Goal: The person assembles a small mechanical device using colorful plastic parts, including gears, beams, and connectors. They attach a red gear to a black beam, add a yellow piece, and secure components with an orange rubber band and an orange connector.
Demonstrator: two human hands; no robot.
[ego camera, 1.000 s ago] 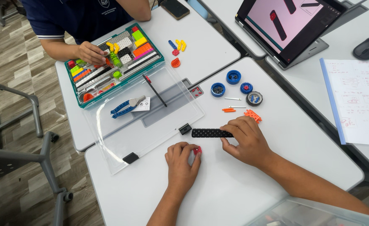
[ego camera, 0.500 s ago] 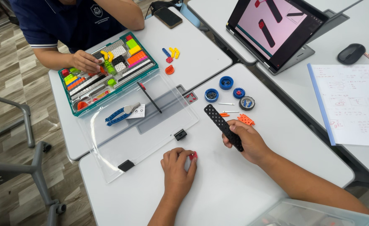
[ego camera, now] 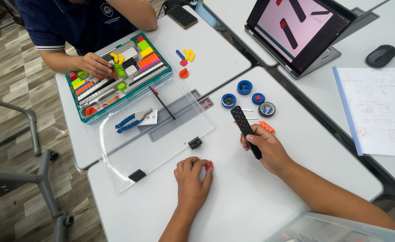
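Now your right hand (ego camera: 269,150) has lifted the black beam (ego camera: 245,130) off the desk (ego camera: 251,206), fingers pinching it; left hand (ego camera: 192,177) fingers pinch a red peg (ego camera: 209,165).

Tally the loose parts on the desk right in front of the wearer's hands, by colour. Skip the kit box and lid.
Blue wheels and gear: 3
Grey-rimmed wheel: 1
Orange piece: 1
Black perforated beam, in the right hand: 1
Small red piece, at the left hand: 1
Total: 7
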